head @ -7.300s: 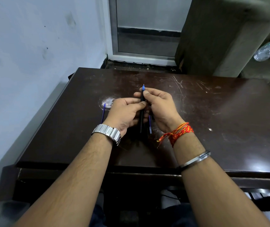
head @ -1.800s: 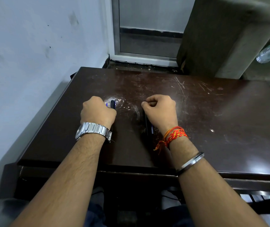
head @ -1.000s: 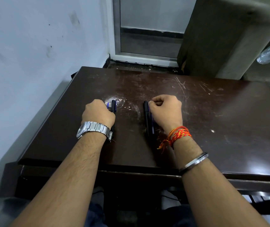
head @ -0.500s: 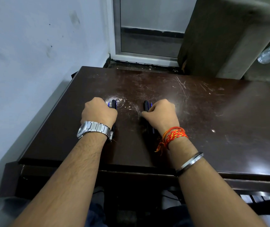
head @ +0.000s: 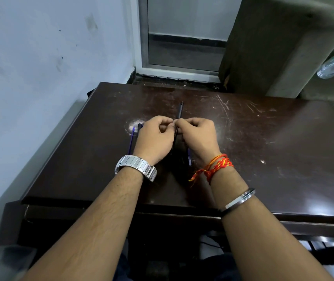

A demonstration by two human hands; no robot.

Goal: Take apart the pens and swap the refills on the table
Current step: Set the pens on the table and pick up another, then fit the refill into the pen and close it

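Judged in hand: separating the slim black plastic pen barrel (head: 179,111), raised over the middle of the scratched dark brown wooden table (head: 263,151) and pointing away from the body. Advisable to pinch firmly on either side of the joint, twist in opposite directions rather than pull, work low over the tabletop so no loose part rolls off, and keep this barrel's parts apart from the other set. Left hand (head: 155,138) noted with fingers curled, thumb and forefinger pinching the barrel near mid-length. Right hand (head: 197,136) likewise curled, pinching the same barrel directly opposite, fingertips of both hands nearly meeting. Joint itself hidden by the fingers; cannot tell whether already loosened. Lying flat just left of the left hand: 1 thin blue refill (head: 131,141) beside 1 short black pen section (head: 139,128). Partly seen by the right wrist: 1 second blue refill (head: 189,158).
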